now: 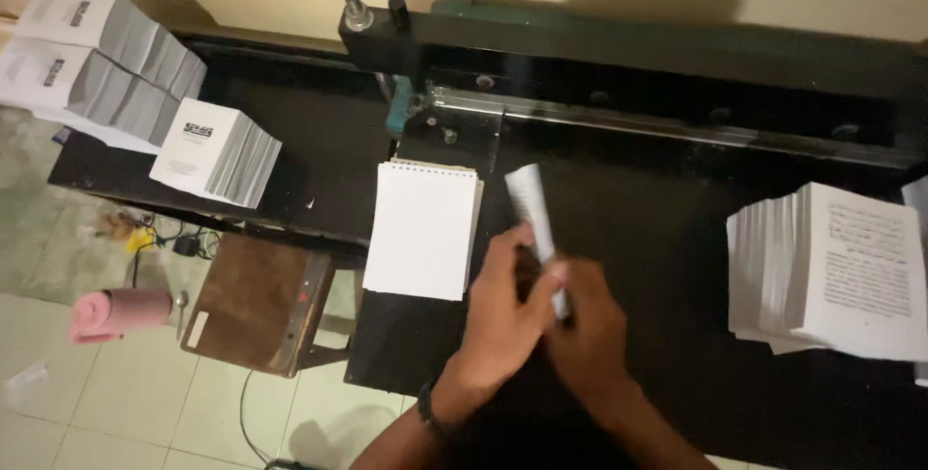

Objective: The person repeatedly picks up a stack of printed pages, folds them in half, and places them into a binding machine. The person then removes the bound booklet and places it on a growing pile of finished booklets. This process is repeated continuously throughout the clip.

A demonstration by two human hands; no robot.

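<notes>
At the far left, 3 stacks of printed booklets (pixel 215 153) are sitting clear. Beside the punched pad (pixel 423 228), the left hand (pixel 505 308) and right hand (pixel 583 325) are both pinching a thin sheaf of pages (pixel 535 214) on edge above the black punching machine bed (pixel 657 219). Keeping edges flush looks wise. The printed page stack (pixel 841 272) is lying well apart, blocking nothing.

worktop (pixel 677 238): black, matt, smooth | paper strip (pixel 532 209) in the grip: white, matt, thin | punched pad (pixel 422 228) just left of the grip: white matt paper | printed stack (pixel 841 272) right of the grip: matt paper, ragged edges | rail (pixel 677 127) beyond the grip: bare metal, dull sheen | stool (pixel 261 301): brown wood, worn
</notes>
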